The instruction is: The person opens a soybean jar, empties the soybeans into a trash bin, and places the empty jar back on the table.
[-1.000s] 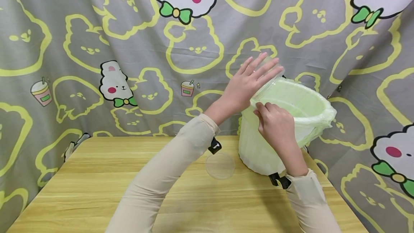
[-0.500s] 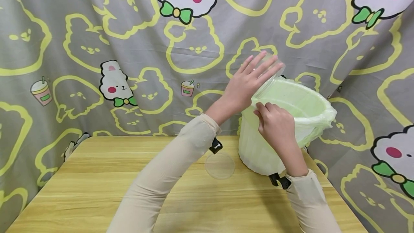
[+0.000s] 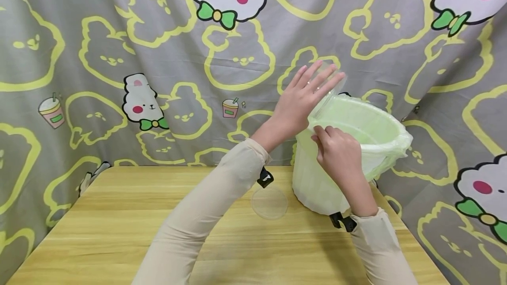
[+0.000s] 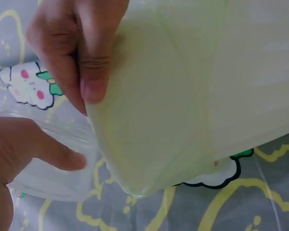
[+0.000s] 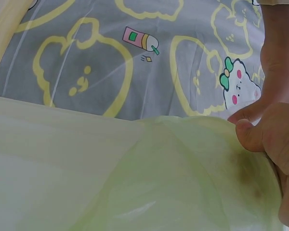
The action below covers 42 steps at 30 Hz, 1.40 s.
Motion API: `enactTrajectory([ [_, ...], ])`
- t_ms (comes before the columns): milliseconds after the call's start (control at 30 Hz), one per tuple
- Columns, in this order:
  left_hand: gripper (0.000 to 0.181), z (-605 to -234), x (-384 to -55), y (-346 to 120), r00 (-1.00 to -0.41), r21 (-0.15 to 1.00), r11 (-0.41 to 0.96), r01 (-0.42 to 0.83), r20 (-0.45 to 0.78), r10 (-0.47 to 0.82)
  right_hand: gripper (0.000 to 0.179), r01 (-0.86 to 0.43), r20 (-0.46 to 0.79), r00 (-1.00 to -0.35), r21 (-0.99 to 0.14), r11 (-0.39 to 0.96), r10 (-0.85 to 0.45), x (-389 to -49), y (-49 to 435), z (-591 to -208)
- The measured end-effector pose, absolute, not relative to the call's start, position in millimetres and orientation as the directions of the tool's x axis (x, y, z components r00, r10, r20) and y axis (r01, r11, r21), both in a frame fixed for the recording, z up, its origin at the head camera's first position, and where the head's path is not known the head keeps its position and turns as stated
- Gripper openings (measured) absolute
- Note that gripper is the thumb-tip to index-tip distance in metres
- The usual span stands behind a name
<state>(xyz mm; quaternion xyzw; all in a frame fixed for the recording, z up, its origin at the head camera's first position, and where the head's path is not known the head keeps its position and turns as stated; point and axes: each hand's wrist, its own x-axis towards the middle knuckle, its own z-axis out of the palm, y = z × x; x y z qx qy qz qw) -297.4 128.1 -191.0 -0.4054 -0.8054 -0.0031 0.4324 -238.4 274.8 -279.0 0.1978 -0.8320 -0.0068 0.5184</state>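
My left hand (image 3: 299,100) holds a clear plastic container (image 4: 53,180) tilted at the near-left edge of a pale trash bin (image 3: 317,179). Its fingers lie spread along the container's outside in the head view, and the left wrist view shows the thumb against its wall. The bin is lined with a light green bag (image 4: 154,120) folded over the rim. With my right hand (image 3: 338,151) I grip that rim and the bag, thumb on the outer side. Much of the container is hidden behind the left hand. A round clear lid (image 3: 270,203) lies flat on the table, left of the bin.
The wooden table (image 3: 130,214) carries the bin near its back right corner. A grey curtain (image 3: 178,69) with cartoon prints hangs close behind the table and along its right side.
My left hand has shifted slightly up and left, tipping the container a little more. The right hand, bin and lid stay where they were.
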Motion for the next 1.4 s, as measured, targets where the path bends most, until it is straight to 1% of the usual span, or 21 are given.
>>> enactTrajectory([
  [300, 0.086, -191, -297, 126, -0.329, -0.334, 0.693, 0.639, 0.696, 0.639, 0.017, -0.325, 0.862, -0.376, 0.221, 0.920, -0.340, -238, 275, -279],
  [533, 0.092, -188, -295, 126, -0.398, -0.295, 0.685, 0.666, 0.637, 0.661, 0.016, -0.329, 0.863, -0.370, 0.224, 0.917, -0.344, -238, 274, -278],
  [633, 0.091, -187, -294, 125, -0.393, -0.308, 0.692, 0.652, 0.643, 0.657, 0.016, -0.330, 0.863, -0.371, 0.224, 0.917, -0.344, -238, 274, -278],
  [767, 0.087, -187, -294, 123, -0.372, -0.316, 0.693, 0.648, 0.662, 0.650, 0.016, -0.329, 0.861, -0.375, 0.223, 0.918, -0.344, -238, 274, -278],
  [933, 0.091, -187, -293, 119, -0.375, -0.303, 0.698, 0.649, 0.672, 0.639, 0.017, -0.328, 0.860, -0.379, 0.221, 0.918, -0.342, -238, 274, -278],
  [1133, 0.098, -188, -293, 109, -0.393, -0.268, 0.715, 0.646, 0.686, 0.612, 0.016, -0.328, 0.864, -0.376, 0.216, 0.920, -0.337, -238, 274, -279],
  [1333, 0.090, -194, -296, 93, -0.388, -0.203, 0.710, 0.674, 0.720, 0.575, 0.015, -0.339, 0.868, -0.367, 0.211, 0.917, -0.336, -238, 274, -280],
  [1400, 0.089, -196, -297, 86, -0.390, -0.173, 0.709, 0.684, 0.734, 0.555, 0.015, -0.341, 0.869, -0.365, 0.211, 0.916, -0.335, -237, 275, -280],
])
